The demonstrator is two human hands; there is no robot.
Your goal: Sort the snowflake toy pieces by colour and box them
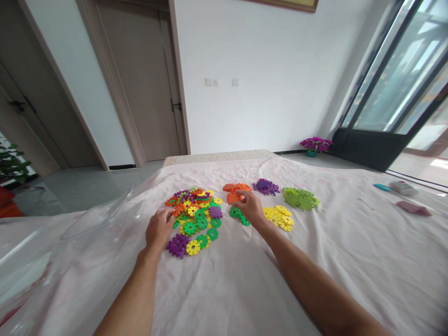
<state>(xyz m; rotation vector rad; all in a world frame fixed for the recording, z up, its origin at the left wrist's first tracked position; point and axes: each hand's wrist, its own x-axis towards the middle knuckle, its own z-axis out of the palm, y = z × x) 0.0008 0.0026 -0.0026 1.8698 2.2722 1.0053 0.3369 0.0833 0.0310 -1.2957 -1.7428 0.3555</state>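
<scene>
My left hand (160, 227) is at the left edge of a mixed pile of plastic interlocking discs, its fingers closed on the rim of an orange disc (178, 209). Green discs (190, 227), yellow discs (192, 247) and a purple lattice-like piece (178, 245) lie in and around that pile. My right hand (251, 208) reaches to the orange group, thumb and forefinger pinching the edge of a square orange piece (233, 198). More orange pieces (237, 187) lie just behind it. Green discs (235, 212), partly covered by my right hand, sit below.
Sorted by colour, purple pieces (266, 186), light green pieces (301, 199) and yellow discs (279, 217) lie right of my hand. Clear plastic packaging (101, 221) is at left. A blue object (381, 187) and pink cloth (413, 208) lie far right on the pale bedsheet (224, 289).
</scene>
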